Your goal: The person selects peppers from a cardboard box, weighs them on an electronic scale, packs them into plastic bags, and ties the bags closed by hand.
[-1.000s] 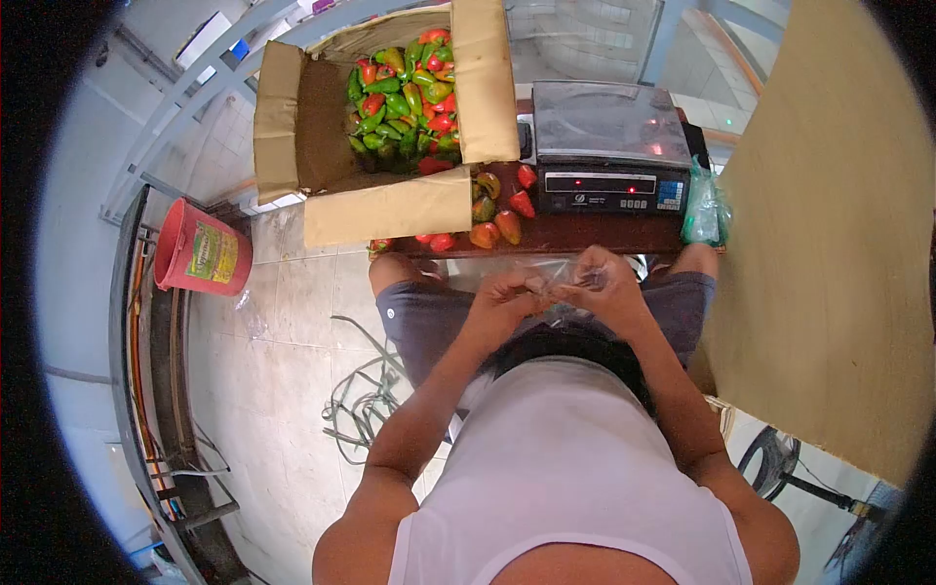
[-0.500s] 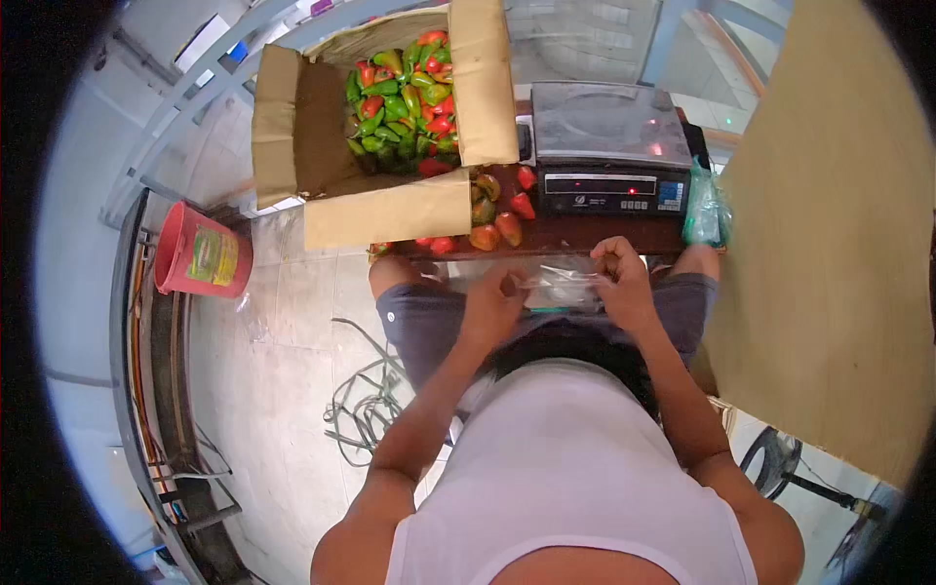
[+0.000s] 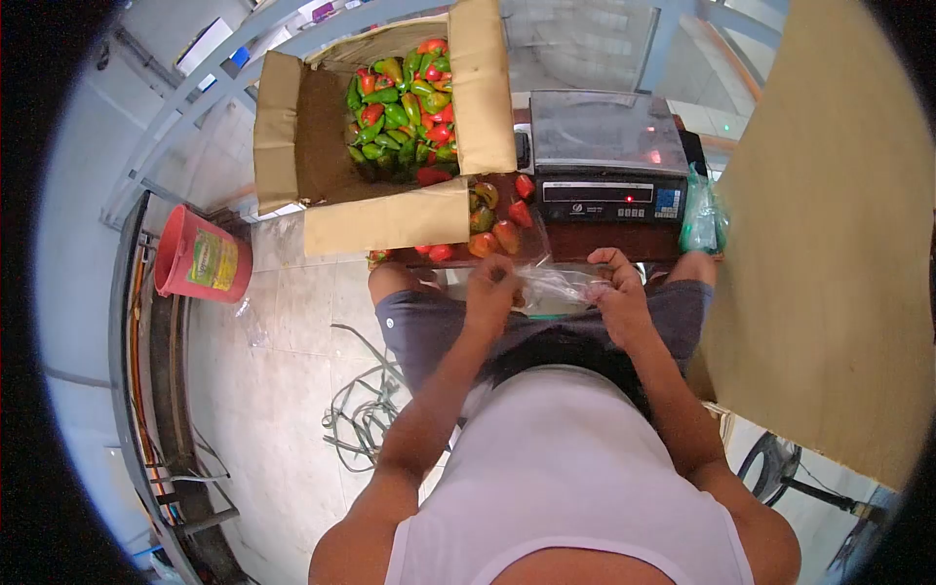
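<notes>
Nearest the scale's front, the clear film is thin plastic, shiny and creased. The scale wears a smooth metallic top. Left of it — a box of matt cardboard, glossy-skinned peppers inside. Right of it — crinkled, translucent plastic on the green bag.

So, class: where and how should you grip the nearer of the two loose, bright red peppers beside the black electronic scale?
Probably across the rounded middle of the nearer bright red pepper, coming down from above. It lies on the dark brown table, with an orange-red pepper close in front and the black electronic scale just to its right, so the top looks clearest.
</notes>
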`<state>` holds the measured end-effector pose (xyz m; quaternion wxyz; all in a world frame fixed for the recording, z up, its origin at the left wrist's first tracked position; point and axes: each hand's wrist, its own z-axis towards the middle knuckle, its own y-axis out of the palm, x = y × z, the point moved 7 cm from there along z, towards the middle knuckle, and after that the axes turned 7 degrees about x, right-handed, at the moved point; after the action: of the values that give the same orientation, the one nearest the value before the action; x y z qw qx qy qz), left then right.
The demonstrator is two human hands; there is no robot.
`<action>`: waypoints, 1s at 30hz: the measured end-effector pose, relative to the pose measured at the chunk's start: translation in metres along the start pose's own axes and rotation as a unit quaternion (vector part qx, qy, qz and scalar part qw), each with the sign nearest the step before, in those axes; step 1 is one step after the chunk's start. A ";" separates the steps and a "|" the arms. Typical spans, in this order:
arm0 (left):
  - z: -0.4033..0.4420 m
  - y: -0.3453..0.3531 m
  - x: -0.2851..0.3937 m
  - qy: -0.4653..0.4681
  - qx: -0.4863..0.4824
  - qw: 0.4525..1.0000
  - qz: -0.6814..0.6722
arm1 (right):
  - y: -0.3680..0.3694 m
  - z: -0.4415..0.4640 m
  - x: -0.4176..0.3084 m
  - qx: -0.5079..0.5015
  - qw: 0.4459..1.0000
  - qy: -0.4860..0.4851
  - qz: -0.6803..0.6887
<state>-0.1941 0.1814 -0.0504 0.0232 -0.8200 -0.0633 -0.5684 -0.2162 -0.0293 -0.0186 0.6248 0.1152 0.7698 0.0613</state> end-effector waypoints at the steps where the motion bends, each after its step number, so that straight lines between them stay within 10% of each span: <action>1: -0.004 0.002 0.002 -0.047 -0.005 0.992 -0.118 | 0.003 -0.005 0.004 -0.011 0.996 0.051 0.070; 7: -0.011 -0.001 0.012 -0.142 -0.081 0.935 -0.313 | 0.000 -0.009 0.003 -0.156 0.979 0.102 0.088; 11: -0.026 0.021 0.000 -0.115 -0.133 0.937 -0.301 | -0.016 0.009 0.003 0.000 0.951 -0.138 -0.278; 14: -0.044 0.031 0.032 0.227 -0.062 0.960 0.154 | -0.007 0.008 -0.013 0.095 0.930 -0.204 -0.289; 17: -0.027 0.015 0.030 0.259 0.040 0.912 0.317 | 0.000 -0.001 -0.017 0.086 0.919 -0.205 -0.326; 20: -0.004 0.011 0.006 0.088 0.007 0.970 -0.227 | 0.001 -0.001 0.000 0.055 0.896 -0.191 -0.397; 23: -0.029 0.040 -0.010 -0.103 -0.186 0.932 -0.294 | -0.018 0.016 -0.002 0.111 0.866 -0.196 -0.447; 26: -0.026 0.026 0.000 0.213 -0.028 0.961 0.175 | -0.033 0.031 -0.011 0.185 0.919 -0.235 -0.258; 28: 0.006 0.011 -0.031 0.197 0.024 0.964 0.178 | -0.007 0.023 0.006 0.056 0.998 -0.025 -0.023; 30: 0.015 0.004 -0.022 0.108 0.047 0.993 0.009 | 0.016 0.009 0.017 -0.086 0.958 0.152 0.229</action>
<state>-0.1873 0.1778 -0.0757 0.0735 -0.7523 -0.0792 -0.6499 -0.2091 -0.0099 -0.0332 0.4777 0.2234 0.8004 0.2852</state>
